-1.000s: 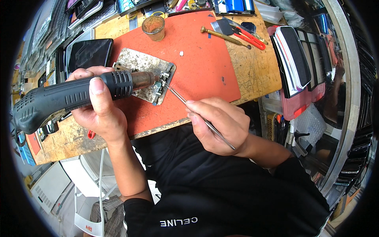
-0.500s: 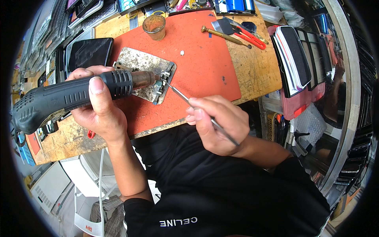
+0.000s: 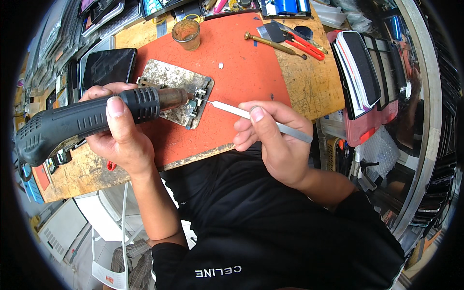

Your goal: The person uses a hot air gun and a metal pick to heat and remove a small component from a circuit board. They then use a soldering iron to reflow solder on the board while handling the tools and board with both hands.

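My left hand [image 3: 123, 130] is wrapped round a black hot air gun [image 3: 72, 118], thumb on top. The gun's metal nozzle [image 3: 171, 98] points right, over a stained metal board holder [image 3: 169, 72]. Clamped at the holder's right end is a small circuit board [image 3: 193, 105], partly hidden by the nozzle. My right hand [image 3: 278, 133] pinches slim silver tweezers [image 3: 237, 110] between thumb and fingers, with their broad face showing. The fine tip reaches the small board's right side; whether it touches is too small to tell.
An orange-red mat [image 3: 246, 63] covers much of the wooden bench [image 3: 314, 82]. On it stand a small brown cup [image 3: 186, 35] and a white scrap [image 3: 221, 65]. A brass-coloured screwdriver [image 3: 273, 43] and red-handled cutters [image 3: 307, 47] lie far right; a dark phone [image 3: 108, 66] lies left.
My right hand has turned and risen a little, so the tweezers lie flatter and show their broad side. The hot air gun stays over the holder; the whole view has shifted slightly.
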Motion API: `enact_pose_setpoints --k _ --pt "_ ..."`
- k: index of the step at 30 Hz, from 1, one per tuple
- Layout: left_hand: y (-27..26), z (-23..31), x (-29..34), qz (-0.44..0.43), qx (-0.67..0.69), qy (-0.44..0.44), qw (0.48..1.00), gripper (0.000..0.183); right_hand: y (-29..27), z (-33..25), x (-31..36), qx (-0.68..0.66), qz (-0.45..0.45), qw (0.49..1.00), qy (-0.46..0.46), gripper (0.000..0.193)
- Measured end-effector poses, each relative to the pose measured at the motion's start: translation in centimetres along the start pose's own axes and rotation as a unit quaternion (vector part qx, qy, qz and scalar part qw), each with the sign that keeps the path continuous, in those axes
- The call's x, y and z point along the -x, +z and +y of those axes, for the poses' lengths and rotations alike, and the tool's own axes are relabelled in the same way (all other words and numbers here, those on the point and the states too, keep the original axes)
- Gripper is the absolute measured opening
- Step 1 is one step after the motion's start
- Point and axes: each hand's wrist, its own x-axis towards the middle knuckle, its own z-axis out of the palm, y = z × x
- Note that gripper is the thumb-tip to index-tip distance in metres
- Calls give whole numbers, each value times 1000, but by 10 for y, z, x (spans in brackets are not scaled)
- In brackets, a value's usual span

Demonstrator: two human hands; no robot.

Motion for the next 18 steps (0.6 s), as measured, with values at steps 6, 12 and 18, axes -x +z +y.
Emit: enact_pose_setpoints --k 6,12,18 --pt "-1 0 -1 -2 -4 5 1000 38 -3 2 -2 -12 -10 1000 -3 27" --pt "-1 0 0 -5 -16 13 1000 37 0 4 3 59 -9 996 -60 21" --pt "0 1 -1 3 -6 6 1000 36 -1 8 2 204 -43 956 -209 17"
